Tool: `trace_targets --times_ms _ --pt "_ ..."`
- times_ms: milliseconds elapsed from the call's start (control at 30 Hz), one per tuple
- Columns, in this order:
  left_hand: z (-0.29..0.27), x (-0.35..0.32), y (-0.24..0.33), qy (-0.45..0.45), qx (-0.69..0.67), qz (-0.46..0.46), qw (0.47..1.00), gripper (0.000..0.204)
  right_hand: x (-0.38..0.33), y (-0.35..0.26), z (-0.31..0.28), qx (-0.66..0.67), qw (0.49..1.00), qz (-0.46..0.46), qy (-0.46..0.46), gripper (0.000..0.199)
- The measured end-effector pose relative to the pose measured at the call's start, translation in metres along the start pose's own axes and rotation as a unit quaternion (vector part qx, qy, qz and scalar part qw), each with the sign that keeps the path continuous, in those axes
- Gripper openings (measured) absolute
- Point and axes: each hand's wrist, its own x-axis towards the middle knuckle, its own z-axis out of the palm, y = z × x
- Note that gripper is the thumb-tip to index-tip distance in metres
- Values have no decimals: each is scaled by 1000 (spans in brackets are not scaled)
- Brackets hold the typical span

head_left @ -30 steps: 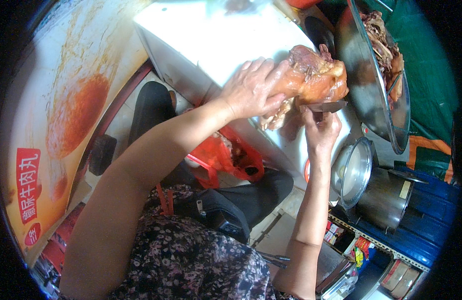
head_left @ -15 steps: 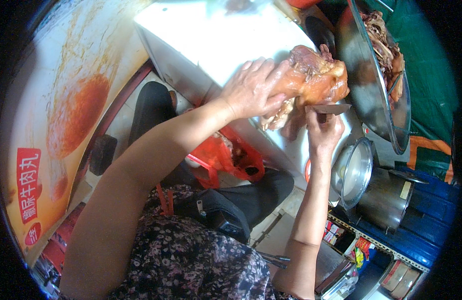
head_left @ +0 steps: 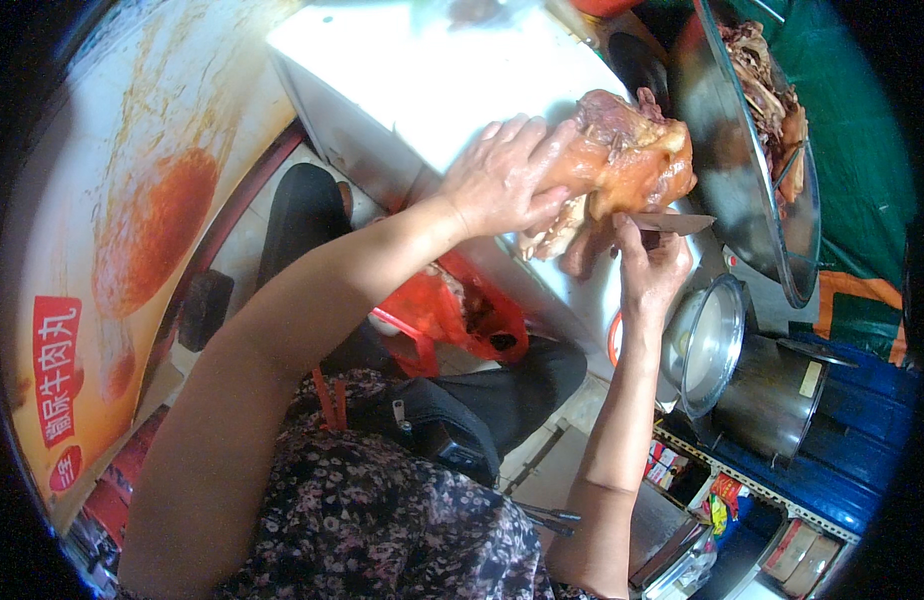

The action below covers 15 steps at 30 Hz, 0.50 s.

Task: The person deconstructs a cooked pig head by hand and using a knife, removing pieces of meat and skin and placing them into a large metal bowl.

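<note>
A large piece of cooked meat [head_left: 637, 150], with glossy brown skin and paler flesh at its lower edge, lies on a white tabletop [head_left: 382, 85]. From the left, my left hand [head_left: 517, 175] grips it, fingers over its side and thumb along the lower edge. Close to the near side of the meat, my right hand [head_left: 650, 265] is closed on a knife [head_left: 682, 224]. The blade points right and its handle is mostly hidden in my fingers. I cannot tell whether its edge touches the meat.
A wide metal basin [head_left: 804, 235] of cooked meat stands at the far right. Nearer are a metal bowl [head_left: 717, 345] and a tall steel pot [head_left: 767, 400]. Below the table edge, between my legs, hangs a red plastic bag [head_left: 432, 315]. A printed panel [head_left: 112, 200] rises on the left.
My right hand has turned slightly and moved a little to the right with the knife, whose tip now sits farther right and lower. My left hand and the meat have barely moved.
</note>
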Motion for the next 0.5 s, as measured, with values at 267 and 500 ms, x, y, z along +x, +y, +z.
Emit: trace_targets --times_ms 267,500 --pt "1 0 -1 -7 7 -3 1000 76 -2 2 1 -38 999 -16 4 21" --pt "0 -1 -3 4 14 7 1000 75 -7 -6 8 -2 1000 -23 -18 21"
